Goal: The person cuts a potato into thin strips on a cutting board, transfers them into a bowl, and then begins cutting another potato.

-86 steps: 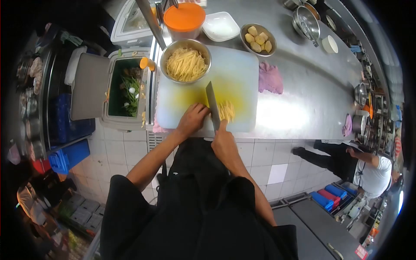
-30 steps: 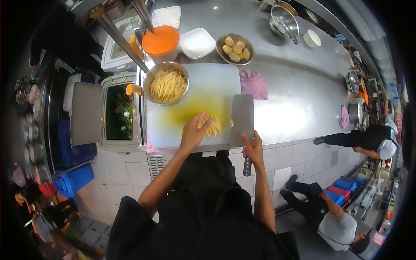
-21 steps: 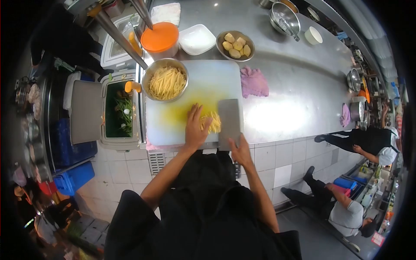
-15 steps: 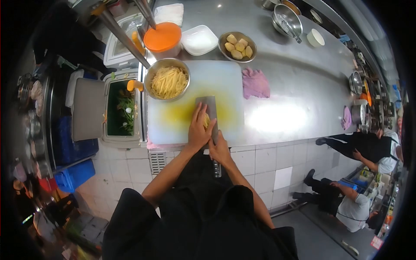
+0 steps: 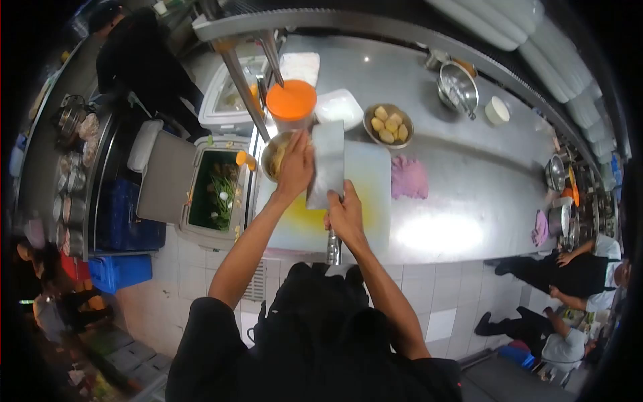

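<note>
My right hand (image 5: 345, 213) is wrapped round the handle of a cleaver (image 5: 327, 161), whose broad blade is raised above the white cutting board (image 5: 374, 167). Beside the blade's left edge, my left hand (image 5: 295, 171) has its fingers stretched out over a metal bowl (image 5: 266, 164). Yellowish cut strips (image 5: 276, 159) show in that bowl, partly covered by the left hand. Whether strips lie under the left palm is hidden. The board's middle is stained yellow and wet.
Peeled potatoes (image 5: 390, 125) fill a metal bowl behind the board. Nearby are a white dish (image 5: 338, 106), an orange-lidded tub (image 5: 291, 100) and a purple cloth (image 5: 409, 177). A waste bin (image 5: 199, 204) stands left, below a metal shelf post (image 5: 244, 90). Other people work at both sides.
Both hands and the cleaver have moved from the middle of the board up toward the bowl of strips. The blade now shows its broad face. The head view has shifted.
</note>
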The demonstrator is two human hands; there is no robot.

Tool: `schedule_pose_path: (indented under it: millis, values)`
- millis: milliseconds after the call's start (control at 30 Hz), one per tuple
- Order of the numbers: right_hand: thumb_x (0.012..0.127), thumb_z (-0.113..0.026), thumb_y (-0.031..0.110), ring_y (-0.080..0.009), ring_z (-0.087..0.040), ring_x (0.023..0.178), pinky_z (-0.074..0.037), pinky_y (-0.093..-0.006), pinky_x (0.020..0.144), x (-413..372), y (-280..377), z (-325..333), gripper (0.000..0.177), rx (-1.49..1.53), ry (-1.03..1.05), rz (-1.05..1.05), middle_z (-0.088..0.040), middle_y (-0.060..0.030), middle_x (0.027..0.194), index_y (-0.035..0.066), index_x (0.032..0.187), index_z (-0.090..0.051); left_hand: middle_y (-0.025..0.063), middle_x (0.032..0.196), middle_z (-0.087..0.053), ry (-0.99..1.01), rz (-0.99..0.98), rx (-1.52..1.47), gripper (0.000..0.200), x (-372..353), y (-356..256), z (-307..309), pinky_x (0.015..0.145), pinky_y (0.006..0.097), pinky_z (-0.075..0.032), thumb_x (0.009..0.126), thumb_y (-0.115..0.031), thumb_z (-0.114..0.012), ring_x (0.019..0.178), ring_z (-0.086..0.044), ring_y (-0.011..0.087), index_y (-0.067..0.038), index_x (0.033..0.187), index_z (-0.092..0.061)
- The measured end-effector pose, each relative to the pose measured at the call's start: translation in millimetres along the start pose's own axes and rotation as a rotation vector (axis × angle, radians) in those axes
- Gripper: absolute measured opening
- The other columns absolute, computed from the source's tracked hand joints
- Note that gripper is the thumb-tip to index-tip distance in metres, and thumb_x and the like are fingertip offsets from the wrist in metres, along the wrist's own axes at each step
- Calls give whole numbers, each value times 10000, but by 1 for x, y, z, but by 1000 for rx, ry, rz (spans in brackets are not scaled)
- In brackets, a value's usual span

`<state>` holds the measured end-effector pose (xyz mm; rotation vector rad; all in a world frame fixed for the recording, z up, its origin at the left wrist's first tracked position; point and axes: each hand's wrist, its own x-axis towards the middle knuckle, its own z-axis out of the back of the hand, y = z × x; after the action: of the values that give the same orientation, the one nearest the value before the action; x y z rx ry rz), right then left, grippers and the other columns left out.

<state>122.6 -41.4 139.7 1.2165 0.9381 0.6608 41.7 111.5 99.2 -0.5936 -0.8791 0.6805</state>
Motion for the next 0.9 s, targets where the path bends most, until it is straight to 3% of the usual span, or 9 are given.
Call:
schedule_pose_path:
  millis: [67, 167, 233, 300, 367, 500, 633, 767, 900]
  values:
    - [1010, -499, 152, -164, -539, 405, -429, -335, 385, 2, 3, 7, 293, 21, -19, 29, -523, -79, 532, -59, 1199, -425, 280, 1423, -510, 116, 205, 256, 469, 1, 45, 0, 1174, 467, -308, 1009, -211, -507, 1366, -438, 432, 103, 1358, -516]
    - [1003, -552, 140, -132, -505, 404, -406, -301, 363, -4, -17, 27, 258, 72, -79, 29, -532, -67, 651, -12, 1180, -441, 284, 1203, -645, 79, 192, 94, 363, 15, 40, 19, 1012, 458, -471, 998, -220, -518, 1137, -611, 426, 53, 1208, -634]
    - [982, -578, 160, -170, -555, 423, -432, -338, 401, -5, -33, 50, 406, 60, -97, 41, -570, -104, 583, -56, 1292, -429, 245, 1159, -676, 83, 203, 101, 336, 19, 41, 29, 973, 457, -497, 989, -232, -549, 1086, -645, 399, 9, 1198, -656]
    - [979, -586, 154, -164, -547, 421, -420, -341, 388, -15, -47, 71, 351, -120, -143, 64, -567, -91, 599, -43, 1238, -454, 206, 1115, -708, 83, 208, 106, 311, 23, 51, 35, 934, 455, -523, 980, -244, -579, 1035, -680, 372, -35, 1188, -678]
    - [976, -594, 148, -158, -538, 420, -409, -343, 376, -15, -63, 86, 297, -298, -193, 76, -563, -78, 615, -31, 1184, -480, 200, 1129, -702, 419, 86, 415, 306, 16, 73, 27, 913, 457, -530, 930, -238, -629, 1015, -682, 370, -67, 1173, -697]
    - [946, -570, 95, -365, -622, 520, -465, -463, 479, -18, -72, 104, 277, -568, -214, 153, -633, -217, 666, -31, 1183, -501, 158, 1014, -737, 596, 273, 454, 243, 14, 15, 30, 872, 447, -537, 896, -274, -660, 961, -693, 346, -155, 1084, -758]
    - [936, -540, 51, -499, -642, 744, -493, -566, 640, -8, -72, 108, 280, -761, -172, 267, -649, -296, 769, -23, 1204, -512, 164, 933, -736, 412, 239, 272, 183, 10, 12, 29, 787, 464, -549, 885, -138, -624, 840, -708, 357, -123, 998, -768]
    - [928, -534, 46, -480, -654, 928, -542, -551, 757, -8, -82, 104, 325, -878, -32, 253, -613, -292, 1181, 40, 1252, -518, 170, 926, -734, 208, 55, 123, 216, 20, 28, 39, 793, 427, -556, 862, -30, -607, 852, -713, 344, -91, 1002, -761]
    - [898, -578, 92, -483, -656, 938, -564, -535, 780, -3, -86, 86, 397, -998, 36, 199, -576, -291, 1232, 74, 1287, -499, 115, 864, -709, 222, 346, 200, 321, 25, 19, 54, 652, 276, -540, 801, 114, -616, 755, -686, 147, -36, 1055, -741]
